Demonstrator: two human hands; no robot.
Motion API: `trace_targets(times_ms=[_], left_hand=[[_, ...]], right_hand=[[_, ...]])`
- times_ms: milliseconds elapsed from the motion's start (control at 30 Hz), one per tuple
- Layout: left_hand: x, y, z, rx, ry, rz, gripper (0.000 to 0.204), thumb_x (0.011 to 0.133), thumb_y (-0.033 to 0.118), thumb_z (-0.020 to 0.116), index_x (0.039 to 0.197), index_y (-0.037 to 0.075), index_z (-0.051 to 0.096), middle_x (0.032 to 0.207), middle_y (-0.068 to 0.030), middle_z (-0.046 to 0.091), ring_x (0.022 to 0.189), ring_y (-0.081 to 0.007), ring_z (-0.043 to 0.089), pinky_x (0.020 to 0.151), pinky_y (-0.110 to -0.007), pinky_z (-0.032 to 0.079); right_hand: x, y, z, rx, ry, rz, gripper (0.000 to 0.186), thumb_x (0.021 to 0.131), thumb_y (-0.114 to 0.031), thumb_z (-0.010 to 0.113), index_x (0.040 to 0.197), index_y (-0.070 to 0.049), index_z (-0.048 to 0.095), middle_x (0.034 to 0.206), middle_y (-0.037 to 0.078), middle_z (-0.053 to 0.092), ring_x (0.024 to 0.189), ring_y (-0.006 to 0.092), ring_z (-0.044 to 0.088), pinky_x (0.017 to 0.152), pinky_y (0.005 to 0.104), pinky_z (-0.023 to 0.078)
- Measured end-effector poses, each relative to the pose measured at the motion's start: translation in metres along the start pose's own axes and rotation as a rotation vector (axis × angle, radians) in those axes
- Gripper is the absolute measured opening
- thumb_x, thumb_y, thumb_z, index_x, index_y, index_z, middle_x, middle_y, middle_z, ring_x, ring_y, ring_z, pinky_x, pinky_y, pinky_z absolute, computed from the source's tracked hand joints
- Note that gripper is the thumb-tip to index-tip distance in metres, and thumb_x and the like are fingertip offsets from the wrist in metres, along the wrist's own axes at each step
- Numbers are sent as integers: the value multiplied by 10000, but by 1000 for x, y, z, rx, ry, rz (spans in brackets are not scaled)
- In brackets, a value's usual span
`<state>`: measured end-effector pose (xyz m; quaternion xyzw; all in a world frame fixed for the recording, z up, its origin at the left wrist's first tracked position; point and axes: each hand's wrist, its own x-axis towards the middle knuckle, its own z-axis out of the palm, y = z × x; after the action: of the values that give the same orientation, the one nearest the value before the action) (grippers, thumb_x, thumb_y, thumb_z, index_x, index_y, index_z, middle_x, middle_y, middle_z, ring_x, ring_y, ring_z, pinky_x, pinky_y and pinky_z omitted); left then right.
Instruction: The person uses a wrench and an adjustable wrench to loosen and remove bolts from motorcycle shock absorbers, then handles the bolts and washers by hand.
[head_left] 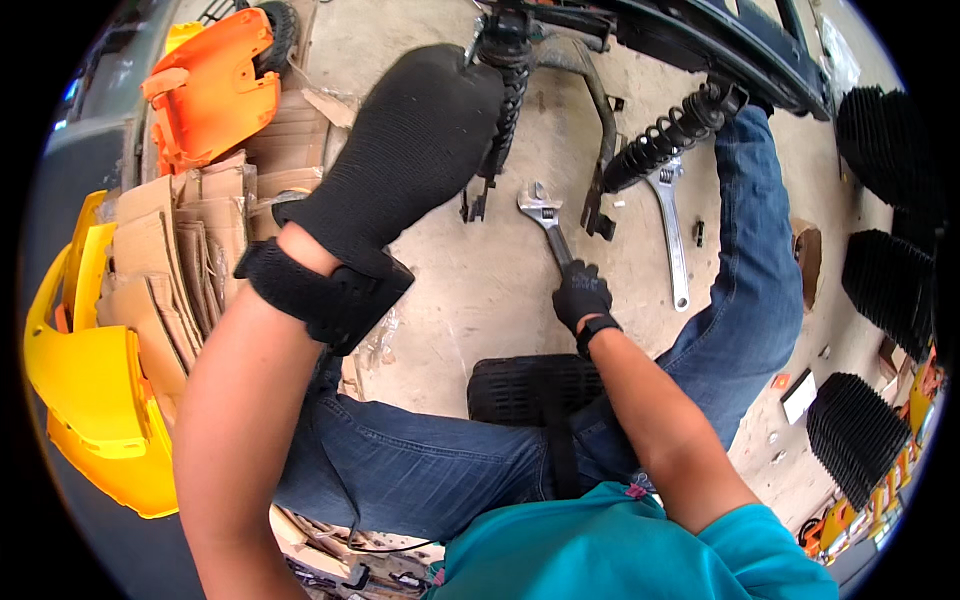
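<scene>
My left hand [430, 130], in a black knit glove, is raised large in front of the view beside the left black coil-spring shock absorber [510, 80]. Its back is rounded and the fingers curl out of sight, so what they hold is hidden. A small metal bolt [472, 45] shows just past the glove's upper edge. Lower and to the right, my right hand [581, 294], also gloved, is wrapped round the handle of a silver adjustable wrench [544, 208]. The wrench's jaw points up and away from me, apart from the shock absorbers.
A black frame [720, 50] spans the top, with a second shock absorber [665, 140] on its right. Another adjustable wrench [675, 240] lies below that. Flattened cardboard [150, 260], orange [215, 90] and yellow panels [95, 390] are at left; ridged black parts [855, 440] at right.
</scene>
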<state>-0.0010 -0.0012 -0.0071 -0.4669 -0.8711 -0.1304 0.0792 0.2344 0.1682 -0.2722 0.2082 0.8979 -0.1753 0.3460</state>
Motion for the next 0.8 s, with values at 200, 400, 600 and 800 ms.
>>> trace_targets(times_ms=[200, 400, 600, 800], left_hand=[[3, 5, 2, -205, -148, -359, 203, 811, -19, 598, 1007, 11, 642, 865, -169, 596, 818, -329, 606, 717, -418, 482], [-1, 3, 6, -46, 3, -104, 131, 785, 9, 595, 914, 14, 617, 811, -167, 577, 788, -345, 591, 689, -432, 469], [1, -3, 8, -29, -68, -92, 99, 762, 7, 601, 859, 24, 599, 767, -169, 583, 774, -355, 594, 664, -447, 467], [5, -5, 9, 44, -63, -16, 74, 767, 21, 611, 841, 23, 615, 783, -183, 611, 756, -366, 614, 683, -439, 503]], right_hand=[[13, 0, 19, 28, 115, 51, 251, 898, -116, 569, 1135, -59, 509, 1111, 233, 575, 1008, 437, 626, 803, 533, 540], [5, -4, -4, 135, -122, -19, 558, 758, -262, 699, 1179, 33, 484, 1014, 302, 667, 1007, 427, 659, 868, 482, 535], [-20, -41, -7, 896, -188, -184, 342, 841, -249, 635, 951, 40, 490, 709, 124, 576, 611, 247, 614, 569, 414, 502], [-41, -53, -100, 1483, -660, 15, 196, 943, -118, 518, 755, -65, 530, 576, 34, 478, 442, 142, 460, 426, 316, 379]])
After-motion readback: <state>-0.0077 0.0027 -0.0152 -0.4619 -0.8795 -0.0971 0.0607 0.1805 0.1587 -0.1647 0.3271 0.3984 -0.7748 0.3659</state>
